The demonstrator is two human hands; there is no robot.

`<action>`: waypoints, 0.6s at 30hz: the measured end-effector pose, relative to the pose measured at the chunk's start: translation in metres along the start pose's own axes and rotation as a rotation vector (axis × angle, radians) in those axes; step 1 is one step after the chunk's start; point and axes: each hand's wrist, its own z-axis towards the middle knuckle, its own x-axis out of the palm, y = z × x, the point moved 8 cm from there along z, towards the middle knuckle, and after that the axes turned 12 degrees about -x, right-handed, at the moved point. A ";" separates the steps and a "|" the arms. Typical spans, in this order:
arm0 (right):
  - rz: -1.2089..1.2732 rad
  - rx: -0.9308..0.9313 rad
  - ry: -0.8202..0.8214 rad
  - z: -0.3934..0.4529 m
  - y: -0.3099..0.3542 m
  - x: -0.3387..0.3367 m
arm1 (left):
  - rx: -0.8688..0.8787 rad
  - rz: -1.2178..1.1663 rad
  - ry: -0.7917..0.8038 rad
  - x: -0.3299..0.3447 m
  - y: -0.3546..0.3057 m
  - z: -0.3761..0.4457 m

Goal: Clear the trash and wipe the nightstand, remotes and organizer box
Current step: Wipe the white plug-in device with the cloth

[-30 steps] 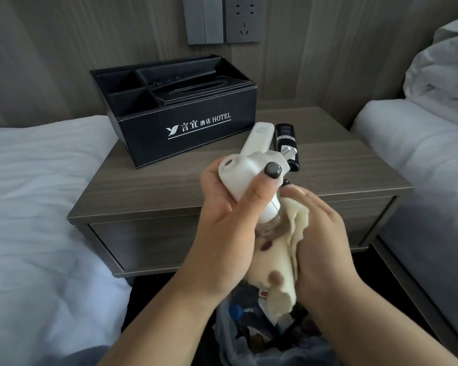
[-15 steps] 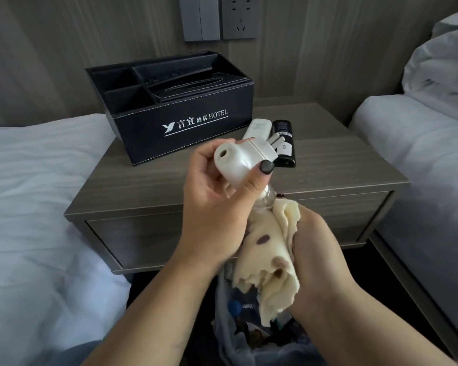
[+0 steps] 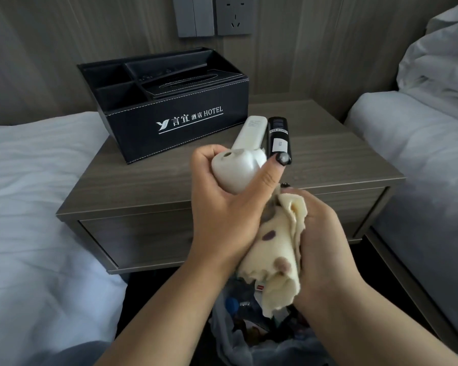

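The head view looks down over both hands, held in front of the nightstand (image 3: 169, 186) and above a trash bag (image 3: 249, 339) on the floor that already holds litter. The left hand (image 3: 222, 207) is wrapped round the white head of a spray bottle (image 3: 236, 170), thumb up along its side. The right hand (image 3: 325, 241) grips a bunched cream cloth (image 3: 275, 249) with dark spots, pressed right up under the bottle; it looks to me as if the cloth is being wetted before any wiping starts.

What the next move turns on is how the remotes lie. The white remote (image 3: 250, 133) and the black remote (image 3: 278, 140) lie touching side by side near the middle of the top, toward its front edge, just beyond the hands. Their long axes run roughly from front edge to back, near ends pointing at the person. The black one is on the right, closer to the cloth hand, so I would judge that hand needs only a short reach forward, stroking along their length.

The organizer box (image 3: 175, 122) stands at the back left corner of the top, turned at an angle, its printed face toward the front. It lies further off, and nearer the left hand's side.
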 end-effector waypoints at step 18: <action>-0.441 -0.669 -0.311 0.017 0.090 -0.019 | -0.342 -0.387 0.472 0.015 0.012 -0.011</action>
